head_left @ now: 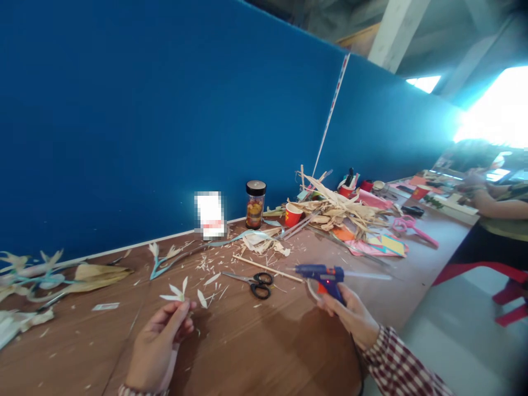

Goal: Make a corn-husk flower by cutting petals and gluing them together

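Observation:
Pinched between the thumb and fingers of my left hand is a small white flower with narrow pointed petals. My right hand grips a blue hot glue gun, its nozzle pointing left and a clear glue stick coming out of its back. Between my hands lie black-handled scissors, with their blades toward the left. Two loose pale petals, one of them a white petal, rest just right of the flower. A thin wooden stick lies behind the scissors.
A lidded jar and a red paper cup stand near the blue partition. Dried husks are heaped right of them. Pink scissors lie farther right. Finished-looking stems lie left. Another person is at far right.

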`<action>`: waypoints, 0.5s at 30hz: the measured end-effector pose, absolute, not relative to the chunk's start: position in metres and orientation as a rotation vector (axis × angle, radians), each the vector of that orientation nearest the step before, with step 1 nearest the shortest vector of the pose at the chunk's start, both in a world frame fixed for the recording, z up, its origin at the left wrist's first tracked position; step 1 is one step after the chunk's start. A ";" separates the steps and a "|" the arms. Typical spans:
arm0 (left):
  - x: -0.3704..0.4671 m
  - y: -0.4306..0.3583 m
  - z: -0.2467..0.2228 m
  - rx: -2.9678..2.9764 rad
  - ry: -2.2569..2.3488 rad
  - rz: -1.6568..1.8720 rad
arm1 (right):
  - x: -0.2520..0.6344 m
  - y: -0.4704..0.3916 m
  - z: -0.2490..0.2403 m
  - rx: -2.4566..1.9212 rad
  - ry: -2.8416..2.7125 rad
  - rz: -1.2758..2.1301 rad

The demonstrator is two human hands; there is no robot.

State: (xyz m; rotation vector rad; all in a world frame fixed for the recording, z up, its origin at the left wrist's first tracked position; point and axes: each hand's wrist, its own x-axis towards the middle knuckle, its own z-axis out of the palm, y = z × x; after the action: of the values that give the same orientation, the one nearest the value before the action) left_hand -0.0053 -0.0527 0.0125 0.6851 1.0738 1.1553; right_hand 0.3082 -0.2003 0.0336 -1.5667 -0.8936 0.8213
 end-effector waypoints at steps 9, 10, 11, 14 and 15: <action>-0.001 -0.056 0.017 0.704 1.017 1.189 | 0.276 -0.175 0.071 -1.276 -0.854 0.843; -0.001 -0.057 0.017 0.700 1.014 1.193 | 0.266 -0.171 0.076 -1.184 -0.863 0.922; -0.001 -0.057 0.017 0.698 1.012 1.197 | 0.255 -0.166 0.081 -1.110 -0.872 0.999; -0.001 -0.057 0.019 0.680 0.978 1.216 | 0.225 -0.145 0.087 -0.979 -0.928 1.220; -0.002 -0.056 0.019 0.663 0.972 1.221 | 0.215 -0.137 0.087 -0.952 -0.945 1.279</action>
State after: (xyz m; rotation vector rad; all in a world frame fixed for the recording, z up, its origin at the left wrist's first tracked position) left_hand -0.0021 -0.0564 0.0192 0.6630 0.9724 1.2210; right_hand 0.2152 -0.1370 0.0867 -0.9518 -0.9450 1.2793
